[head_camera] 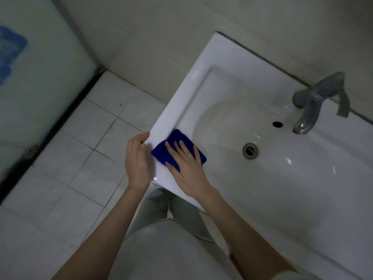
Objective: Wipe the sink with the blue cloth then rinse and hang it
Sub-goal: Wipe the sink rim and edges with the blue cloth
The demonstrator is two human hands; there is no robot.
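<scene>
Right grip (187, 164), flat-open, presses dark-blue folded cloth (178, 138) on rim of white ceramic sink (201, 63) beside left grip (138, 158) clasping its edge; overshooting could drop cloth off.

1. Dim overall, flat grey-green cast; light src not in view.
2. Small white glints on sink (282, 178) basin and tap (314, 102) spout, no harsh glare.
3. Soft shadow on floor (80, 138) under sink rim.
4. Motion blur: glass panel (40, 87) at left smeared, tap soft.
5. Wide-angle bend: sink edges and tile lines slant and curve twd frame edges.
</scene>
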